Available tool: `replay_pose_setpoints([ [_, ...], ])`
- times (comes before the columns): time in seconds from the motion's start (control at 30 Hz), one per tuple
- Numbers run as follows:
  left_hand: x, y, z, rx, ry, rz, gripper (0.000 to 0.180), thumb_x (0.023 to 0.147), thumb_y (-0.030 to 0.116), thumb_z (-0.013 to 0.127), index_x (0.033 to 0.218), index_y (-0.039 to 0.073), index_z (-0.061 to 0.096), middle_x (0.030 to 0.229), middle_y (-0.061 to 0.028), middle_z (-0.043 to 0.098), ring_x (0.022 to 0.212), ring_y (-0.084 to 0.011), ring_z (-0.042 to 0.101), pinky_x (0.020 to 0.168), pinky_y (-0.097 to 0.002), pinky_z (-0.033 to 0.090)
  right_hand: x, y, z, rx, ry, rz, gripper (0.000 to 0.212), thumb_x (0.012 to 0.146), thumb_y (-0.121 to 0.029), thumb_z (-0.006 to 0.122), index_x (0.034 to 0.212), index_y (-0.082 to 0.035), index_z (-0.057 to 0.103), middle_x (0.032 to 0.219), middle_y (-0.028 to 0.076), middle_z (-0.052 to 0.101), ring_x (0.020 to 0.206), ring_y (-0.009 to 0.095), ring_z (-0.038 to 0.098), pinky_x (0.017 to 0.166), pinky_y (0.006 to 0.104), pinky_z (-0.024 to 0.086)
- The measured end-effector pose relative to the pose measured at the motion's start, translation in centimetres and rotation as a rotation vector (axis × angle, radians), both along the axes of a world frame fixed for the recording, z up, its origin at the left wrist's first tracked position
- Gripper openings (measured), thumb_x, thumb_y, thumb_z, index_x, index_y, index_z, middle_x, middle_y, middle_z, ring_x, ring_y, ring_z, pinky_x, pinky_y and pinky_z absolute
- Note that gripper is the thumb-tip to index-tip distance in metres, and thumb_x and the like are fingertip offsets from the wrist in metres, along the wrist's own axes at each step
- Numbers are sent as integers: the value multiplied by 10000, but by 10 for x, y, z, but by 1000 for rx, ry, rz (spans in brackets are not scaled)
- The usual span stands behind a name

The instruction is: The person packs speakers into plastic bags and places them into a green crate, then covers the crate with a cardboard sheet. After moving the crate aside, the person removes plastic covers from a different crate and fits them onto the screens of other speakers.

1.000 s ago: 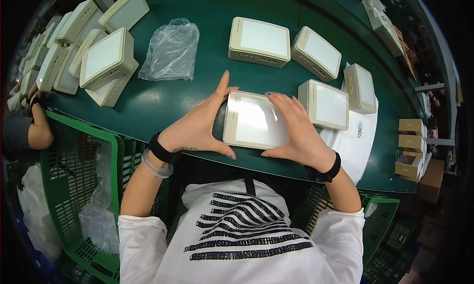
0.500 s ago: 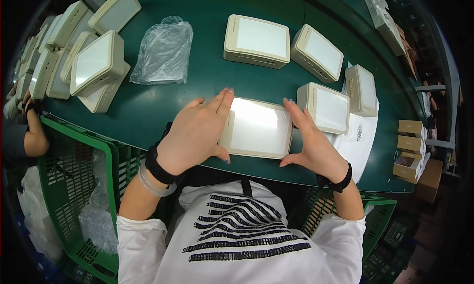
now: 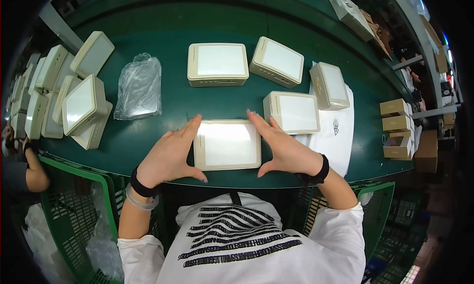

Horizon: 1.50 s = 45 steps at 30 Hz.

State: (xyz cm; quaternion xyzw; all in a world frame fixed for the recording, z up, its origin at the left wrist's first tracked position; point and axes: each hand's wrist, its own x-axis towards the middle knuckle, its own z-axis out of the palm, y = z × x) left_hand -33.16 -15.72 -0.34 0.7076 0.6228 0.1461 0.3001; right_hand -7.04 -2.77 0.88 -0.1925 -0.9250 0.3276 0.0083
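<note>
In front of me a cream box-shaped unit with a white panel on top [image 3: 228,144] lies flat on the green table. My left hand [image 3: 170,153] is at its left side, fingers stretched and thumb spread, fingertips by the far left corner. My right hand [image 3: 289,153] is at the right side, fingers stretched toward the far right corner and thumb apart near the front corner. Whether the fingers press on the unit is hard to see. Just beyond my right hand sits another cream unit [image 3: 295,112], its near side partly on a white cloth-like sheet [image 3: 338,136].
Similar units [image 3: 217,61] stand farther back, and several more are piled at the left [image 3: 81,106]. A clear plastic bag [image 3: 139,86] lies between. Green crates [image 3: 74,200] flank me below the table edge. Small cartons [image 3: 397,123] are stacked at right. Another person's arm [image 3: 35,173] shows at far left.
The whole view has shifted, so the table's things appear lower and farther left. Both hands remain on either side of the same unit, fingers still spread.
</note>
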Motion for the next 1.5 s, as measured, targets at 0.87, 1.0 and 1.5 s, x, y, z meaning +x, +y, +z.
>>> replay_pose_setpoints([
  [0.87, 48, 12, 11, 162, 285, -24, 1261, 425, 452, 890, 1458, 104, 256, 1389, -257, 296, 1279, -431, 313, 1015, -553, 288, -10, 189, 9, 237, -112, -388, 1064, 528, -238, 818, 1433, -101, 275, 1327, 242, 438, 1234, 387, 428, 1055, 385, 352],
  [1.0, 50, 28, 23, 259, 303, -153, 1189, 470, 411, 869, 1446, 81, 276, 1339, -248, 359, 1226, -419, 370, 990, -539, 316, 4, 183, 48, 339, 136, -394, 1042, 539, -216, 795, 1430, -93, 269, 1304, 232, 452, 1221, 362, 447, 1054, 385, 346],
  [1.5, 100, 285, 42, 421, 198, -42, 1029, 531, 425, 780, 1390, 45, 358, 1239, -227, 449, 1153, -399, 428, 914, -549, 383, 174, -20, 133, 74, 410, -671, 1261, 421, -212, 858, 1456, -25, 162, 1372, 150, 396, 1294, 272, 369, 1102, 362, 223],
])
